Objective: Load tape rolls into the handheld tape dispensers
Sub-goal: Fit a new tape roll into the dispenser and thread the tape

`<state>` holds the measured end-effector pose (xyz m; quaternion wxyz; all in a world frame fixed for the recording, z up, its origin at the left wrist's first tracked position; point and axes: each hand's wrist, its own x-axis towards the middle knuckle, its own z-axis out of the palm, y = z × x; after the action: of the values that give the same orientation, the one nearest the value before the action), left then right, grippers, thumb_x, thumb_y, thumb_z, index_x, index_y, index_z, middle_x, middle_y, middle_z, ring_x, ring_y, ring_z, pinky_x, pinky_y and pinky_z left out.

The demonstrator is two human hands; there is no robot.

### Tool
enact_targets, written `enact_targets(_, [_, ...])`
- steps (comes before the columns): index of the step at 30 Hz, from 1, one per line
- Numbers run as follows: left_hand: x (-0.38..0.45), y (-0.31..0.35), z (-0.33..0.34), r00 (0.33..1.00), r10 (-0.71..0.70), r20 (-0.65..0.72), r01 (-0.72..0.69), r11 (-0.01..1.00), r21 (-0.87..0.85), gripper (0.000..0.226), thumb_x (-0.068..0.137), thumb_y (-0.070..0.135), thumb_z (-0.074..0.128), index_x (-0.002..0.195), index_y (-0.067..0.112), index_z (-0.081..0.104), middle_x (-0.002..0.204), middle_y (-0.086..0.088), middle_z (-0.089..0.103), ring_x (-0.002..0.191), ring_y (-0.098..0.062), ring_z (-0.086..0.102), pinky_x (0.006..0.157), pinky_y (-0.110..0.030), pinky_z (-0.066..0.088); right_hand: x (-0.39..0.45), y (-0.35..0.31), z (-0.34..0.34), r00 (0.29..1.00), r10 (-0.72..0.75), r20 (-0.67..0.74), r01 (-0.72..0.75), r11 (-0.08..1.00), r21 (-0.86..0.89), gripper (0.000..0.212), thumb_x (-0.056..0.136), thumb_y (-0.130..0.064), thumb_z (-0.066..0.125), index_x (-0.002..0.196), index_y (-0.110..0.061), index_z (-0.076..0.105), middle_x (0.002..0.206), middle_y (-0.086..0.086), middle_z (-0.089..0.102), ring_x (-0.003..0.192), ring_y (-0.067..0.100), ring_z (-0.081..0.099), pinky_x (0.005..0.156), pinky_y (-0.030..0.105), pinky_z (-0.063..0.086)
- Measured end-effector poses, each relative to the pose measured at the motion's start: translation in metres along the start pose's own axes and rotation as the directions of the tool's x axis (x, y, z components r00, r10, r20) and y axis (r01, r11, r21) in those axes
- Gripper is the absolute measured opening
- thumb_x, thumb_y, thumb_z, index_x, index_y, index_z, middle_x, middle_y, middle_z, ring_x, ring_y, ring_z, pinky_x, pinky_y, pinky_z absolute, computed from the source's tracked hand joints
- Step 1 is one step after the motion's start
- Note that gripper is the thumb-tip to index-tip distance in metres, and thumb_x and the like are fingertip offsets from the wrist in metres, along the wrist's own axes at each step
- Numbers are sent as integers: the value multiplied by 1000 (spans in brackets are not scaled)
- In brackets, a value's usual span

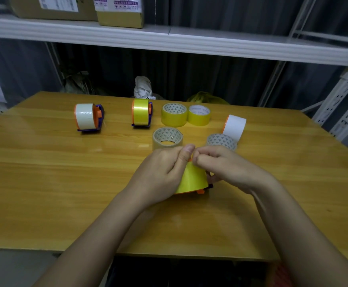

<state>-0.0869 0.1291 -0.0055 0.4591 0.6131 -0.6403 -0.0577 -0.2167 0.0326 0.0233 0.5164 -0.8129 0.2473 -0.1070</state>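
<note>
A yellow tape roll sits in an orange and purple dispenser at the table's middle. My left hand grips the roll's left side, thumb up at its top. My right hand pinches at the roll's top edge with curled fingers; the dispenser body is mostly hidden beneath both hands. Two loaded dispensers stand farther back: one with white tape and one with yellow tape. Loose rolls lie behind my hands: two yellow, one clear, one grey and one white.
The wooden table ends at a front edge close to my forearms. A white metal shelf with cardboard boxes hangs above the far side. Bags lie behind the table's back edge.
</note>
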Motion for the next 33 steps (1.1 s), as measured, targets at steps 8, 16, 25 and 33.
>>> enact_targets(8, [-2,-3,-2,1000,2,-8,-2,1000,0,39,94,49,26,60,32,38,52,10,41,52,-9,44,49,-27,31,1,8,-3,998,49,45,-55,991,124,15,71,-32,50,65,-21,59,64,-1,46,62,11,50,58,26,47])
enact_targets(16, [0,-2,-3,1000,14,10,-15,1000,28,35,95,47,25,67,39,45,58,8,50,57,-10,49,52,-31,36,3,2,-2,998,31,54,-29,999,-20,65,56,-57,53,86,1,57,84,9,49,76,20,50,70,38,43])
enact_targets(25, [-3,-8,-1,1000,4,-22,-4,1000,-5,42,96,45,27,65,26,47,56,9,49,55,-8,48,51,-26,34,3,4,-4,999,38,37,-41,997,61,18,72,-32,49,70,-18,59,69,-2,46,67,10,50,65,29,49])
enact_targets(33, [-9,-26,14,954,-214,-210,197,975,-101,57,96,49,25,97,9,65,70,-5,62,65,-12,57,59,-41,46,-9,26,24,778,-281,-561,298,952,-64,10,83,-9,73,84,-18,77,83,-5,73,80,9,67,72,27,55])
